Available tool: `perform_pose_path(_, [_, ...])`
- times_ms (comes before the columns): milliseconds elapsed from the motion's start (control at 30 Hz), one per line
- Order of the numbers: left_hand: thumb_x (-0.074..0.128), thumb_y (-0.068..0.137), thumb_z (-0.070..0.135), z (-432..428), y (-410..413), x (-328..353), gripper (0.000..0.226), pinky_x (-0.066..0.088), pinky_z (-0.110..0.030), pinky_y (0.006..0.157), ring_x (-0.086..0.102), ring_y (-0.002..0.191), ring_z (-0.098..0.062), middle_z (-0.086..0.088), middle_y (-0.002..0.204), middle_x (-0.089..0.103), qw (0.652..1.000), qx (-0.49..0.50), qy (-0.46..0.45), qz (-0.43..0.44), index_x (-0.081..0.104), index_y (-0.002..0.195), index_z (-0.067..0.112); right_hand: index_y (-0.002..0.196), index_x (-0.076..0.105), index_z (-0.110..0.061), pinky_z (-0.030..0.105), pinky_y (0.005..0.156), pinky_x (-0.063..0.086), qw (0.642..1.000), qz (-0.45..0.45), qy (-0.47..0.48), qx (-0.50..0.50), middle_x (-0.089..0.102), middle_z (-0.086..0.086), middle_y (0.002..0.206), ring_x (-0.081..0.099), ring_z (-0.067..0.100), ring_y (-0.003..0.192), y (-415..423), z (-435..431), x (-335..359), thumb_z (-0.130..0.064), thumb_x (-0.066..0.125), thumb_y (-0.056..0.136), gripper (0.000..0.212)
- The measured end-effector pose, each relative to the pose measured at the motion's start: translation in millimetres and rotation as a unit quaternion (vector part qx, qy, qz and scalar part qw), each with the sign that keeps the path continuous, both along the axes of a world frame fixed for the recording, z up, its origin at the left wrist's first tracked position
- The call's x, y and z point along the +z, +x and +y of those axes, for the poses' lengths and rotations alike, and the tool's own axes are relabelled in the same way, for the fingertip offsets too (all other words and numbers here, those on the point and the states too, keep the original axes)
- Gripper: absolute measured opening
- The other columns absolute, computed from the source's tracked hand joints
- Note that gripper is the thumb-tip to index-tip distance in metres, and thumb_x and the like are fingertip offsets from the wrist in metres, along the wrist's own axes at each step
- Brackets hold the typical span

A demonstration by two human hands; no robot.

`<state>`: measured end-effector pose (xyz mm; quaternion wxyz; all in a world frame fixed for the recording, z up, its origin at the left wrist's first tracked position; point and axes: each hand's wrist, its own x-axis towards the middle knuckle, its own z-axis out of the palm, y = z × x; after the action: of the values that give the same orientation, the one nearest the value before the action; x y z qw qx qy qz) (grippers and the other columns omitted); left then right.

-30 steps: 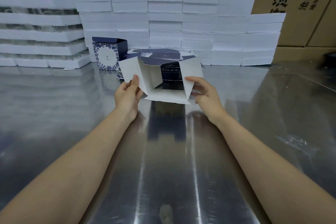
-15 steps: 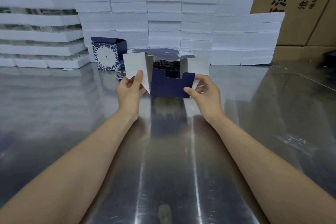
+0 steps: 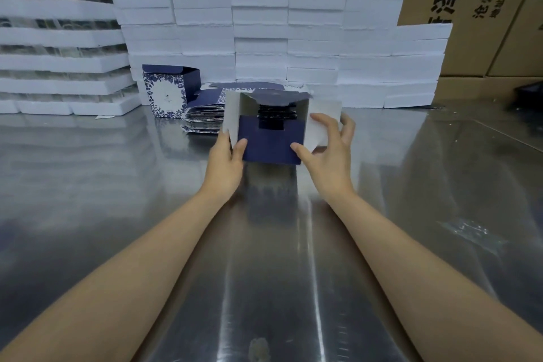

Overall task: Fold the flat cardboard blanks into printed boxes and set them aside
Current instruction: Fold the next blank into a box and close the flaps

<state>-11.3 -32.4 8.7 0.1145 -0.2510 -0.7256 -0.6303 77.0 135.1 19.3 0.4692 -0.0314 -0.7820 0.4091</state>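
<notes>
I hold a half-folded navy box [image 3: 269,142] above the steel table, its open end facing me. Its navy flap with a notch is folded up across the opening. My left hand [image 3: 224,161] pinches the box's left edge, thumb on the navy flap, beside a white side flap [image 3: 232,114]. My right hand [image 3: 326,150] grips the right side, thumb on the navy flap and fingers curled over the white right flap [image 3: 324,114]. A finished printed box [image 3: 169,91] stands behind on the left. A pile of flat blanks [image 3: 204,114] lies just behind the held box.
The steel table [image 3: 264,258] stretches toward me. White foam blocks [image 3: 261,23] are stacked as a wall along the back, and more foam trays [image 3: 58,53] at the left. Brown cartons [image 3: 484,9] stand at the back right. A clear plastic scrap [image 3: 470,232] lies at the right.
The near bottom flap has swung up, its navy side now covering the opening. My right fingers have moved onto the white right flap and bend it inward. Both thumbs now press the navy flap.
</notes>
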Motion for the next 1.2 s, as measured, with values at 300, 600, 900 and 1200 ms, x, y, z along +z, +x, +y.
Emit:
perform_pose_path(300, [0.034,0.096,-0.015,-2,13,7,0.074,0.025,0.004,0.096,0.040,0.124,0.005,0.004,0.145,0.043,0.982,-0.020,-0.100,0.156,0.001,0.147,0.027,0.116,0.067,-0.012,0.036,0.096,0.044,0.966,0.071,0.226,-0.100,0.063,0.003,0.124,0.059,0.024,0.111,10,0,17,-0.004,0.060,0.083,0.035])
perform_pose_path(600, [0.036,0.093,-0.016,-11,-1,2,0.081,0.022,-0.008,0.110,0.018,0.147,-0.010,-0.004,0.161,0.017,0.953,-0.057,-0.194,0.225,0.006,0.150,0.032,0.127,0.060,-0.033,0.029,0.085,0.044,0.993,-0.010,0.120,-0.013,0.062,-0.016,0.120,0.053,0.011,0.104,18,4,35,-0.013,0.031,0.083,0.055])
perform_pose_path(900, [0.063,0.088,-0.006,-17,-9,0,0.101,0.044,-0.026,0.102,0.021,0.137,0.013,0.012,0.161,0.011,0.929,-0.055,-0.253,0.264,0.004,0.150,0.047,0.120,0.062,-0.029,0.021,0.079,0.050,0.980,-0.024,-0.115,0.161,0.056,0.020,0.125,0.046,0.014,0.096,23,1,44,-0.006,0.032,0.068,0.065])
perform_pose_path(1200, [0.074,0.083,0.027,-17,-1,1,0.093,0.056,-0.045,0.079,0.054,0.123,-0.024,0.014,0.157,0.025,0.885,0.026,-0.318,0.338,0.010,0.148,0.042,0.130,0.047,-0.034,0.016,0.089,0.037,0.998,0.016,0.053,0.018,0.045,-0.035,0.111,0.041,0.009,0.105,11,13,19,-0.005,0.060,0.086,0.055])
